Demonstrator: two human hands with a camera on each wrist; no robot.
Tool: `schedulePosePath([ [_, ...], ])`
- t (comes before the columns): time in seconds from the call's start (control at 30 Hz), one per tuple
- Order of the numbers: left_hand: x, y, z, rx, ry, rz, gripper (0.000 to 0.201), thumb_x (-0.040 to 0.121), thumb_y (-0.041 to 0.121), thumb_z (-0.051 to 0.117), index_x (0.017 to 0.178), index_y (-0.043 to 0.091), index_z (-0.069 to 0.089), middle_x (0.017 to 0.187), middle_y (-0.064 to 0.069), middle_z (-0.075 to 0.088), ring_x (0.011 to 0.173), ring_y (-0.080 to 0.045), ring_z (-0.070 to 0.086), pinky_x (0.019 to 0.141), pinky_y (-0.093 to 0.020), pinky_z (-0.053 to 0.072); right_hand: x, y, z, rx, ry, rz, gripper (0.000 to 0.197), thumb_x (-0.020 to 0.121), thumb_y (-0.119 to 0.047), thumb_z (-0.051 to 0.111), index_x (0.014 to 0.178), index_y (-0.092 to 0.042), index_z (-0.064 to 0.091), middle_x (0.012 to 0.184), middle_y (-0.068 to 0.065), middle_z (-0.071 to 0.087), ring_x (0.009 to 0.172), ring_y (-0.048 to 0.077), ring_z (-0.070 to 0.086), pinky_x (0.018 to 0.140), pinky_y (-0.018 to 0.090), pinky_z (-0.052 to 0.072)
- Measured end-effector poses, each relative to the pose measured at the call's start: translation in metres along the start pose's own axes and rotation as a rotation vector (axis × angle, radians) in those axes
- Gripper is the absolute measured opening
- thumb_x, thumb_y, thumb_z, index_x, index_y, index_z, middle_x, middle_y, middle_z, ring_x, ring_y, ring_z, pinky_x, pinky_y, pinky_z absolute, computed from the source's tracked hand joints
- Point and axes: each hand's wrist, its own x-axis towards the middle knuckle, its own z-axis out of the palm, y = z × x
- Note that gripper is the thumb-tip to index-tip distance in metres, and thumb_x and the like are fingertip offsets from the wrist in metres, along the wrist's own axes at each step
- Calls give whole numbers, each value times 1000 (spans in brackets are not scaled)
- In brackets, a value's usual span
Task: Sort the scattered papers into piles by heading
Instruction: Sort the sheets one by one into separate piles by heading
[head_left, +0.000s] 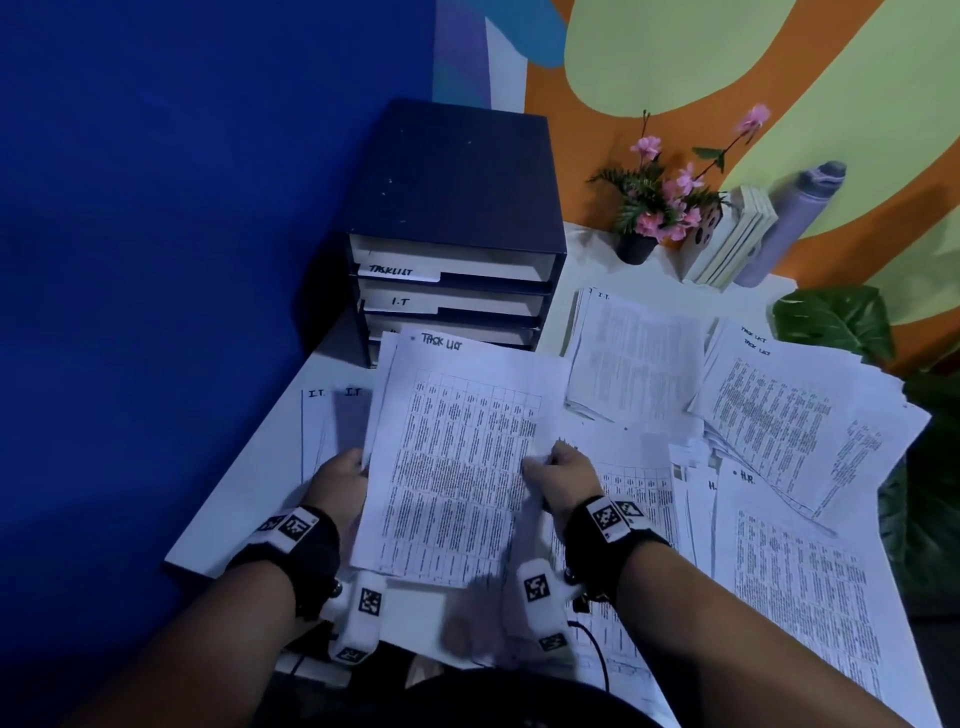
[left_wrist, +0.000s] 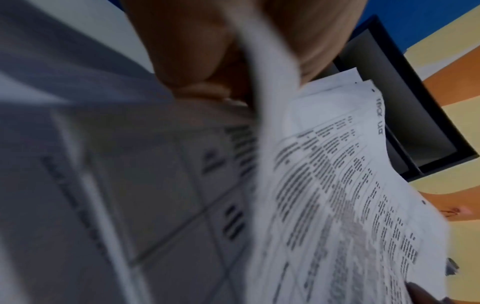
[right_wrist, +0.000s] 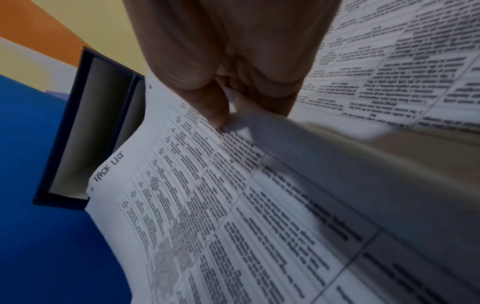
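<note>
Item: our left hand (head_left: 340, 486) and right hand (head_left: 563, 475) each pinch an edge of the Task List sheets (head_left: 452, 467), raised above the table (head_left: 244, 499); beyond, I.T. pile (head_left: 634, 358); farthest, labelled tray cabinet (head_left: 457, 234).

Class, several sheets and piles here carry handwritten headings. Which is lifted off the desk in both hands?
The Task List sheets, gripped by the left hand and right hand. The I.T. pile, H.R. sheets and other Task List pile lie flat.
</note>
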Motion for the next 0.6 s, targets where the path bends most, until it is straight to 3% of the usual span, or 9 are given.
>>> schedulePosePath([
  [0.03, 2, -1, 3, -21, -6, -9, 15, 88, 14, 62, 102, 16, 68, 98, -5, 73, 90, -26, 68, 84, -42, 56, -2, -3, 0, -1, 14, -14, 23, 55, -25, 61, 61, -21, 39, 61, 6, 38, 61, 16, 39, 57, 31, 35],
  [0.1, 9, -5, 2, 111, 46, 8, 24, 92, 19, 55, 114, 19, 64, 112, -2, 68, 98, -24, 64, 90, -38, 53, -6, -6, -4, -58, 73, -28, 27, 68, -12, 60, 61, -19, 35, 56, 5, 38, 54, 15, 37, 50, 24, 34],
  [0.2, 20, -17, -8, 703, 179, -25, 54, 85, 40, 58, 136, 26, 49, 136, -4, 54, 120, -26, 53, 101, -35, 45, 0, 2, -18, -170, 148, -38, 23, 80, -7, 54, 63, -14, 40, 57, 4, 48, 50, 15, 43, 48, 22, 38],
  [0.27, 20, -21, -11, 927, 216, -97, 78, 72, 46, 68, 142, 25, 39, 141, -9, 46, 126, -31, 46, 103, -39, 43, 0, 7, -28, -253, 157, -4, 20, 84, -9, 56, 67, -15, 48, 61, 3, 52, 56, 17, 49, 54, 24, 41],
  [0.4, 24, -27, -9, 898, 237, -185, 105, 57, 40, 81, 144, 16, 28, 138, -14, 45, 127, -34, 43, 102, -44, 43, -3, 16, -42, -332, 142, 59, 13, 88, -10, 59, 76, -12, 54, 69, 3, 58, 62, 19, 54, 60, 26, 46],
  [0.5, 24, -24, -10, 787, 220, -217, 97, 55, 34, 81, 136, 9, 33, 134, -13, 49, 118, -33, 53, 98, -41, 47, -5, 22, -45, -252, 106, 104, 13, 86, 0, 53, 79, -10, 59, 74, -4, 70, 67, 20, 66, 62, 34, 59],
  [0.6, 16, -19, -9, 864, 214, -265, 80, 64, 35, 79, 131, 11, 41, 129, -15, 51, 115, -31, 54, 95, -37, 45, -3, 26, -47, -274, 111, 109, 18, 85, 3, 47, 82, -10, 59, 75, -7, 69, 71, 21, 66, 67, 38, 60],
])
